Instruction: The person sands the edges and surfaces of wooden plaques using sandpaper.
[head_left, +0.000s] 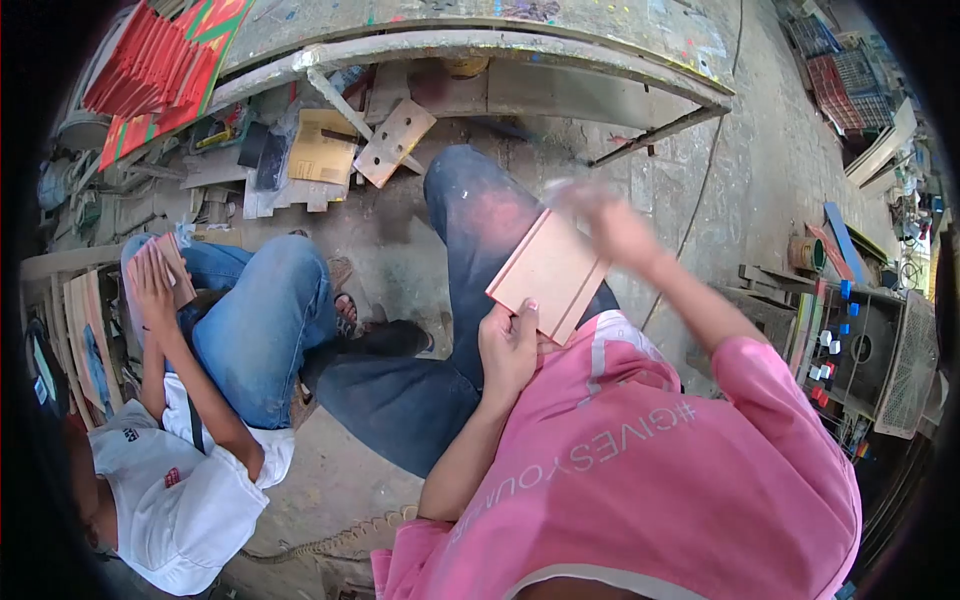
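A flat pinkish wooden board [548, 272] with grooved lines rests tilted over my lap. My left hand [509, 348] grips its lower left edge, the thumb lying on the face and the fingers underneath. At the board's upper right corner is my right hand [606, 222], smeared by motion; its fingers cannot be made out. Something pale and blurred shows beside those fingers, too unclear to name. Reddish dust marks the trouser knee behind the board.
At the left, a seated co-worker [180, 480] in a white shirt holds another board [180, 272]. A paint-stained table [500, 45] stands ahead, with a holed wooden piece [397, 143] below it. Red slats [150, 70] lie at the upper left; a cluttered rack [850, 350] is at the right.
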